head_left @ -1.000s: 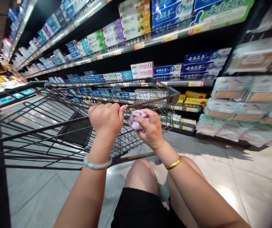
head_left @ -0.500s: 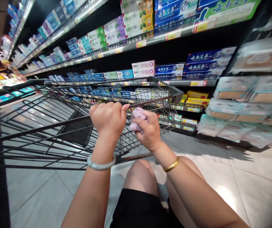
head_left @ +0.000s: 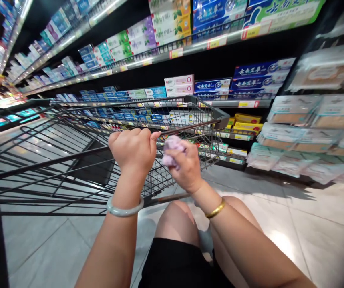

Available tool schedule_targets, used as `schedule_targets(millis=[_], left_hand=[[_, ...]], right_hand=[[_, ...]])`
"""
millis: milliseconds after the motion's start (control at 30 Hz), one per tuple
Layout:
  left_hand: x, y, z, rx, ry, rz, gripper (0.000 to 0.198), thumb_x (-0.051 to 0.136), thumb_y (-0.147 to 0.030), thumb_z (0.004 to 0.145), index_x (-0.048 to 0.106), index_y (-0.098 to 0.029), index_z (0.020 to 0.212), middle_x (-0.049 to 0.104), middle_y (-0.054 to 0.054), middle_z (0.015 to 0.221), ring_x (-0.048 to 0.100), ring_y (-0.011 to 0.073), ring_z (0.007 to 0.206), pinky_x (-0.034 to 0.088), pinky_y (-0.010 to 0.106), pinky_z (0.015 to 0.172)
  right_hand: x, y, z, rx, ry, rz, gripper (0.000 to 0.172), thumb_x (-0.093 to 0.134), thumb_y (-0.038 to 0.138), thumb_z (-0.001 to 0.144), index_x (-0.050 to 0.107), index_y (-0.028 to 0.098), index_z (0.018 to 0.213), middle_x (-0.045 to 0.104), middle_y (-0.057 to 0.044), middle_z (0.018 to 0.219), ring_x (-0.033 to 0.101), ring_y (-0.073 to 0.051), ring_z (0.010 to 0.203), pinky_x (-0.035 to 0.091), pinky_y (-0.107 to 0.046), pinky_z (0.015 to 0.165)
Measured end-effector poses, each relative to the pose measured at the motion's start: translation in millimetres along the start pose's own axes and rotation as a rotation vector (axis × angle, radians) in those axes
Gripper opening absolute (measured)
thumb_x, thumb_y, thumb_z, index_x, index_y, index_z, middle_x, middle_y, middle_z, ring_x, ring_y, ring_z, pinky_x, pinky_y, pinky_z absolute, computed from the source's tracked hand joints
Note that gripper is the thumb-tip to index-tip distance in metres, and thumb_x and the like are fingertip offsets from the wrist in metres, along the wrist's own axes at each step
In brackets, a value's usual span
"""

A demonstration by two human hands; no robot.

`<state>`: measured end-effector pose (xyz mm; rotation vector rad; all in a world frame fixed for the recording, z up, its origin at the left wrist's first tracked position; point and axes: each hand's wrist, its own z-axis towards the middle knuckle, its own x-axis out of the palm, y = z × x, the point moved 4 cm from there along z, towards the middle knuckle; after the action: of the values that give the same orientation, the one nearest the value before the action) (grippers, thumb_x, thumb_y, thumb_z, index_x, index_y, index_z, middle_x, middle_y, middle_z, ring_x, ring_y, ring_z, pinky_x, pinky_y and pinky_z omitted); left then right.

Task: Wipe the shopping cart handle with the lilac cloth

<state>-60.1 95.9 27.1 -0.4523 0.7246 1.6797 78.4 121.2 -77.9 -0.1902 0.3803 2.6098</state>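
A black wire shopping cart (head_left: 93,176) stretches across the view in front of my knees. My left hand (head_left: 134,154), with a pale bangle on its wrist, is wrapped round the cart's top rail (head_left: 186,127). To the right of it, my right hand (head_left: 186,166) grips a crumpled pale purple cloth (head_left: 172,150), bunched between fingers and thumb close to that rail. Whether the cloth touches the rail I cannot tell. A gold bangle (head_left: 216,209) sits on my right wrist.
Shelves of boxed toothpaste (head_left: 212,86) run along behind the cart. Flat packs (head_left: 294,110) hang in rows at the right. Grey floor tiles (head_left: 48,244) lie below, with my bent knees (head_left: 176,224) close to the cart's side.
The view has shifted slightly, so everything sits a little further left. My left hand stays on the rail, and my right hand still holds the cloth beside it.
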Motion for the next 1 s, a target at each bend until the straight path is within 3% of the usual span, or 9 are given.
schedule_targets(millis=[67, 133, 333, 400, 500, 567, 767, 933, 1000], left_hand=[[0.2, 0, 0, 0.001, -0.002, -0.007, 0.058, 0.030, -0.056, 0.105, 0.066, -0.021, 0.076, 0.070, 0.011, 0.079, 0.059, 0.0269, 0.077, 0.025, 0.042, 0.076], [-0.2, 0, 0, 0.002, 0.001, -0.009, 0.058, 0.031, -0.056, 0.105, 0.066, -0.021, 0.076, 0.070, 0.011, 0.079, 0.059, 0.0272, 0.077, 0.024, 0.043, 0.075], [-2.0, 0, 0, 0.004, 0.003, -0.002, 0.057, 0.031, -0.057, 0.105, 0.065, -0.021, 0.076, 0.069, 0.010, 0.078, 0.057, 0.0261, 0.075, 0.024, 0.042, 0.075], [-2.0, 1, -1, 0.004, -0.004, -0.008, 0.056, 0.031, -0.056, 0.105, 0.065, -0.021, 0.076, 0.069, 0.009, 0.077, 0.057, 0.0257, 0.075, 0.024, 0.042, 0.075], [-2.0, 1, 0, 0.007, -0.020, -0.014, 0.054, 0.033, -0.054, 0.105, 0.063, -0.021, 0.074, 0.068, 0.010, 0.076, 0.056, 0.0252, 0.074, 0.024, 0.042, 0.074], [-2.4, 1, 0, 0.014, -0.026, -0.016, 0.053, 0.034, -0.053, 0.105, 0.062, -0.021, 0.073, 0.068, 0.009, 0.075, 0.056, 0.0249, 0.073, 0.024, 0.042, 0.074], [-2.5, 0, 0, 0.019, -0.022, -0.021, 0.053, 0.034, -0.054, 0.105, 0.061, -0.021, 0.072, 0.067, 0.009, 0.073, 0.055, 0.0242, 0.072, 0.023, 0.042, 0.073], [-0.5, 1, 0, 0.016, -0.018, 0.024, 0.053, 0.032, -0.054, 0.105, 0.061, -0.021, 0.074, 0.067, 0.008, 0.073, 0.056, 0.0249, 0.073, 0.023, 0.042, 0.074], [-0.4, 0, 0, 0.022, -0.018, 0.033, 0.053, 0.032, -0.054, 0.105, 0.060, -0.022, 0.074, 0.067, 0.008, 0.074, 0.056, 0.0249, 0.073, 0.023, 0.042, 0.074]], right_hand=[[7, 15, -4, -0.157, 0.091, 0.032, 0.029, 0.066, 0.018, 0.085, 0.071, 0.028, 0.112, 0.055, -0.009, 0.129, 0.056, -0.024, 0.115, 0.053, -0.039, 0.096], [3, 12, -2, -0.205, 0.076, 0.041, 0.025, 0.066, 0.020, 0.087, 0.071, 0.028, 0.110, 0.057, -0.008, 0.124, 0.057, -0.023, 0.112, 0.053, -0.038, 0.095], [-31, -48, 12, 0.219, -0.277, -0.102, 0.026, 0.066, 0.019, 0.081, 0.069, 0.022, 0.107, 0.049, -0.011, 0.119, 0.055, -0.027, 0.113, 0.053, -0.048, 0.099], [-25, -40, 8, 0.203, -0.228, -0.072, 0.027, 0.066, 0.017, 0.080, 0.070, 0.021, 0.106, 0.049, -0.011, 0.119, 0.054, -0.027, 0.113, 0.053, -0.047, 0.097], [-6, -13, 2, 0.034, -0.023, -0.022, 0.031, 0.068, 0.016, 0.079, 0.070, 0.025, 0.109, 0.051, -0.009, 0.121, 0.055, -0.026, 0.112, 0.054, -0.043, 0.094], [-3, -10, 1, -0.044, 0.019, -0.023, 0.031, 0.068, 0.018, 0.080, 0.069, 0.028, 0.109, 0.051, -0.008, 0.121, 0.056, -0.025, 0.110, 0.055, -0.041, 0.094], [-34, -59, 9, 0.246, -0.299, -0.117, 0.028, 0.061, 0.020, 0.082, 0.064, 0.024, 0.110, 0.047, -0.010, 0.121, 0.053, -0.028, 0.118, 0.052, -0.051, 0.102], [-15, -24, 6, 0.030, -0.076, -0.031, 0.034, 0.068, 0.020, 0.081, 0.068, 0.027, 0.114, 0.051, -0.009, 0.124, 0.056, -0.026, 0.115, 0.053, -0.044, 0.098], [-14, -23, 7, -0.034, -0.036, -0.007, 0.032, 0.068, 0.019, 0.081, 0.069, 0.028, 0.112, 0.053, -0.008, 0.124, 0.056, -0.026, 0.114, 0.053, -0.043, 0.097]])
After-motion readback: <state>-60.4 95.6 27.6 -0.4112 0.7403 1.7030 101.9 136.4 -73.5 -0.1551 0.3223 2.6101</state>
